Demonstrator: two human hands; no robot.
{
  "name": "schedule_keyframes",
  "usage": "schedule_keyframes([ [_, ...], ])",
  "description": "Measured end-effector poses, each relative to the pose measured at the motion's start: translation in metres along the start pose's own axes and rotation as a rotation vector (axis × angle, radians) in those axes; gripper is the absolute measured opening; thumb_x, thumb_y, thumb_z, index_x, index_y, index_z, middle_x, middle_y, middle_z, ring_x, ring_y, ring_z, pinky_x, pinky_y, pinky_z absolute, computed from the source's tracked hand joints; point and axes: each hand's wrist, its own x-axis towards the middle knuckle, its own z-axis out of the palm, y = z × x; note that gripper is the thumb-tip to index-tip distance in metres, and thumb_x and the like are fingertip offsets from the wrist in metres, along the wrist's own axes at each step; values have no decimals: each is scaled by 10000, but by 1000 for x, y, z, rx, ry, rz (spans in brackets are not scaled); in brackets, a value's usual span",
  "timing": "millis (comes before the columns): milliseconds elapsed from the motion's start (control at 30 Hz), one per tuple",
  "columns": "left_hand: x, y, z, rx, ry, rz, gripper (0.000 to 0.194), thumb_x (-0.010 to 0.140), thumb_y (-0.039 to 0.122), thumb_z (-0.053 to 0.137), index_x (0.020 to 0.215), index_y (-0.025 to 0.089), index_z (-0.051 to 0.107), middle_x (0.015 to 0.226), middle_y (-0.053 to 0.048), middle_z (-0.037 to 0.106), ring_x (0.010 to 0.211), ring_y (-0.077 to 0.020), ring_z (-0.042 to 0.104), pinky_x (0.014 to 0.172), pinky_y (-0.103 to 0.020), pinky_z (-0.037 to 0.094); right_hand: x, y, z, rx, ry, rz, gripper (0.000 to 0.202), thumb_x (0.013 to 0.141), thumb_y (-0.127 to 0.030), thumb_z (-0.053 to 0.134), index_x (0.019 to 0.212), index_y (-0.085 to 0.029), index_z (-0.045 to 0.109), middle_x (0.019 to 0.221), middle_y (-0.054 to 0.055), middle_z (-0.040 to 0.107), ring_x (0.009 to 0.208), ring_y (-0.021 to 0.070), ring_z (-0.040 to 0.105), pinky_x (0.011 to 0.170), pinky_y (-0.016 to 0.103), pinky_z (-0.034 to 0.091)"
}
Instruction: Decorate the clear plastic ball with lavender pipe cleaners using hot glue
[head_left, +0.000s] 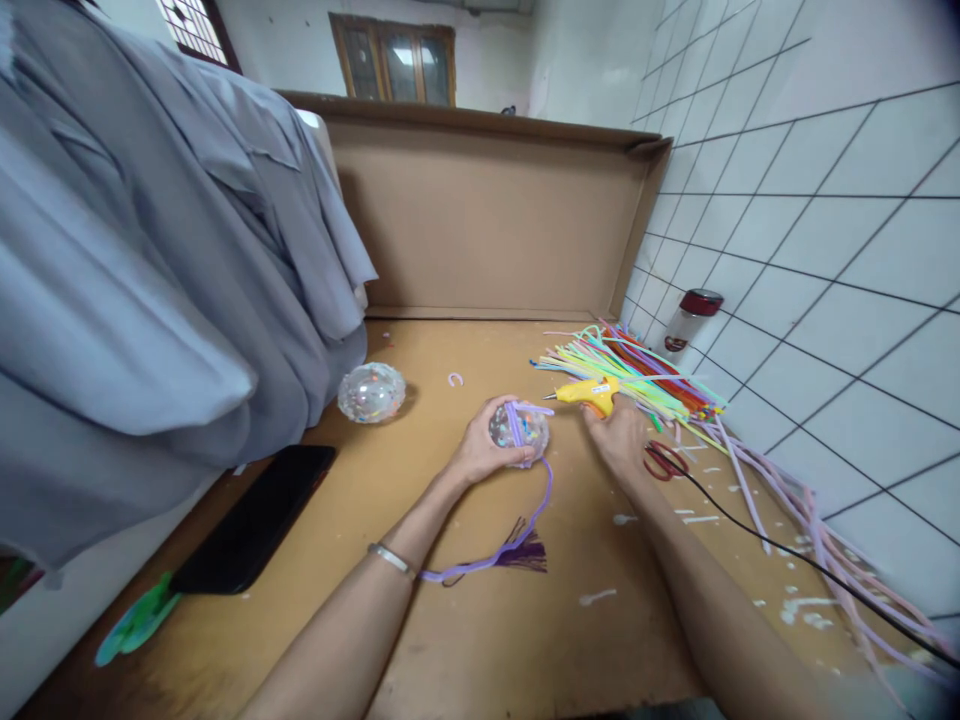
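My left hand (481,440) is wrapped round a clear ball (531,432) with colourful bits, held just above the table. A purple pipe cleaner (514,425) lies across the ball, and one short end sticks out toward the right. From the ball's underside a long purple strand (546,500) trails down to a dark purple tassel (525,552) on the table. My right hand (619,435) grips a yellow hot glue gun (592,394) by its handle. The gun's metal nozzle points left at the ball, close to the pipe cleaner's end; whether they touch I cannot tell.
A second clear ball (371,392) and a small pink curl (456,380) lie leftward. Colourful pipe cleaners (637,365), red-handled scissors (665,461) and a lidded jar (686,322) are at right. A black phone (259,520) lies at left; cardboard (487,215) stands behind.
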Motion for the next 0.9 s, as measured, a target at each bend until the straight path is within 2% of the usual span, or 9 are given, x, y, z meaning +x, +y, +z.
schedule_keyframes([
  [200,0,3,-1,20,-17,-29,834,519,335,876,1254,180,515,1245,-103,645,1134,-271,631,1019,-410,488,-3,9,9,-142,-131,16,439,869,-427,553,1163,-101,585,1099,192,668,941,290,655,698,330,423],
  [433,-1,1,0,103,34,17,836,507,334,889,1260,195,553,1289,-107,596,1201,-292,587,1067,-425,442,-1,18,13,-275,-187,49,461,852,-438,573,1155,-92,602,1122,215,655,1042,338,627,754,374,445],
  [533,-1,1,0,83,19,6,829,503,320,889,1250,196,552,1264,-99,612,1175,-286,602,1056,-425,450,-1,15,9,-367,-156,6,512,826,-466,598,1113,-42,610,1103,251,634,1044,373,597,806,433,433],
  [667,0,0,-1,82,37,4,813,514,315,887,1244,192,551,1244,-102,631,1173,-289,604,1057,-433,451,-3,6,-1,-404,-31,-139,498,806,-449,613,1070,-28,604,1073,272,611,1014,389,554,826,482,407],
  [767,0,0,-2,96,67,0,812,518,303,891,1245,189,547,1262,-108,624,1192,-289,595,1070,-437,442,-5,-7,-6,-199,24,-304,444,844,-395,560,1130,-56,586,1053,232,620,1007,353,546,853,481,407],
  [900,2,2,-2,120,81,15,783,521,256,876,1230,187,553,1258,-102,620,1185,-280,598,1077,-426,437,-8,-35,-9,432,-84,-554,484,877,-392,541,1285,-134,511,999,105,633,918,236,587,832,378,473],
])
